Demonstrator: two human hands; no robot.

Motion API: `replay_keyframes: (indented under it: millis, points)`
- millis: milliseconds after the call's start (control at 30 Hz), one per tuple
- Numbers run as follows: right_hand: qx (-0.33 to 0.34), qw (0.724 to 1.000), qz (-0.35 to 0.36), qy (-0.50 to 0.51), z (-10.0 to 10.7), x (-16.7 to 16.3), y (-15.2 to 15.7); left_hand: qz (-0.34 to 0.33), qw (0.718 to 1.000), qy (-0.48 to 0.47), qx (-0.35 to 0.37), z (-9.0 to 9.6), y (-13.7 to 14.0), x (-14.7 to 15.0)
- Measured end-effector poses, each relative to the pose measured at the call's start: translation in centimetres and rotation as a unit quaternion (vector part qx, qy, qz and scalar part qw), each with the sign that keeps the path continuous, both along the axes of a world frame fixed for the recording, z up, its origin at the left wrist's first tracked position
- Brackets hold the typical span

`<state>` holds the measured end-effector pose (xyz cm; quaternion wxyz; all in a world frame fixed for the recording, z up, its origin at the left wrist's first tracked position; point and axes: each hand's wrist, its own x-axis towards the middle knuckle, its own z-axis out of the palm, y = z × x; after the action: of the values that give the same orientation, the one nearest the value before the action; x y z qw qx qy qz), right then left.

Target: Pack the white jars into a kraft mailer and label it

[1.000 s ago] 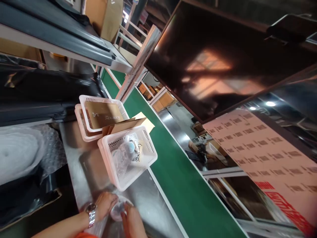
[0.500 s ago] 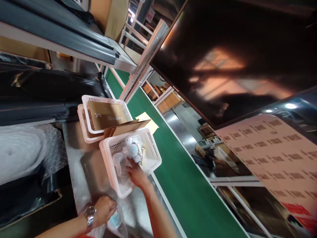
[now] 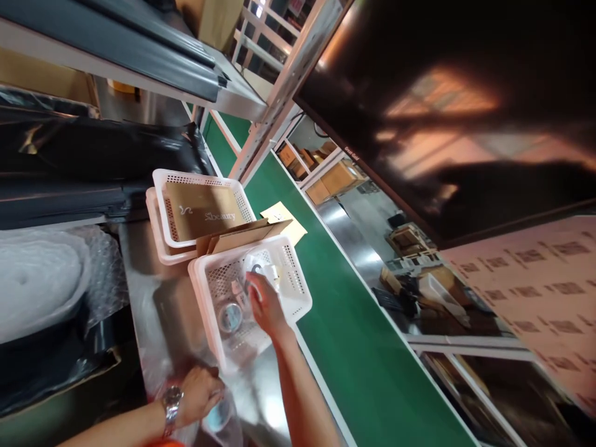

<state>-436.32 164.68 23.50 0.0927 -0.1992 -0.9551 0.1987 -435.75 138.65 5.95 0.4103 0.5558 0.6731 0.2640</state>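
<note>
My left hand [image 3: 200, 394], with a metal watch at the wrist, is closed on a clear plastic bag [image 3: 233, 428]. A round light-blue item [image 3: 218, 415] shows through the bag. My right hand [image 3: 266, 304] reaches into the front white basket [image 3: 298, 301], its fingers curled. What they hold, if anything, is hidden. A round clear container [image 3: 230, 318] with a dark rim lies in this basket, left of that hand. Beside the fingertips sits a small white piece [image 3: 270, 273] in clear wrapping.
Behind stands another white basket [image 3: 161, 180] holding a brown printed box [image 3: 205, 214]. Brown cardboard [image 3: 246, 236] leans between the baskets. A yellowish packet [image 3: 295, 230] lies on the green belt [image 3: 344, 347]. Bubble wrap [image 3: 105, 279] is at left; a dark screen [image 3: 465, 124] hangs at right.
My right hand has lifted slightly and curled its fingers. The items in the front basket have shifted, and the round clear container now shows plainly. My left hand stays on the bag.
</note>
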Motion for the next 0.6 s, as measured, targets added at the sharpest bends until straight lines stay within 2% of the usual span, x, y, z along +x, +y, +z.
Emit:
replay_keyframes:
  millis: [33, 67, 133, 200, 267, 333, 433, 500, 600]
  points:
    - [-0.023, 0.998, 0.022, -0.049, -0.5, -0.5, -0.4, -0.002, 1.0, 0.0, 0.007, 0.0, 0.1, 0.1]
    - [-0.024, 0.993, 0.009, -0.119, -1.2, -0.6, -0.4, -0.004, 1.0, -0.001, 0.014, 0.0, 0.1, 0.1]
    - [0.019, 0.967, -0.081, -0.241, -2.7, 0.0, 0.5, -0.011, 1.0, -0.002, 0.016, -0.2, 0.2, 0.2]
    - [0.063, 0.94, -0.168, -0.29, -4.0, 1.2, 2.2, -0.015, 1.0, 0.004, 0.01, -0.6, 0.2, 0.4]
    - [0.073, 0.933, -0.208, -0.285, -4.9, 2.0, 4.1, -0.014, 1.0, 0.013, 0.001, -0.9, 0.2, 0.6]
    - [0.067, 0.941, -0.201, -0.263, -5.5, 2.1, 5.5, -0.011, 1.0, 0.02, 0.001, -1.2, 0.0, 0.9]
    - [0.035, 0.967, -0.112, -0.227, -6.1, 1.2, 6.7, -0.014, 0.999, 0.023, 0.021, -1.4, -0.2, 1.0]
    - [0.017, 0.973, -0.068, -0.22, -6.4, 0.6, 7.2, -0.019, 0.999, 0.02, 0.03, -1.2, -0.3, 0.8]
    - [0.015, 0.974, -0.08, -0.21, -6.1, 0.4, 7.8, -0.022, 0.999, 0.005, 0.033, -0.5, -0.2, 0.4]
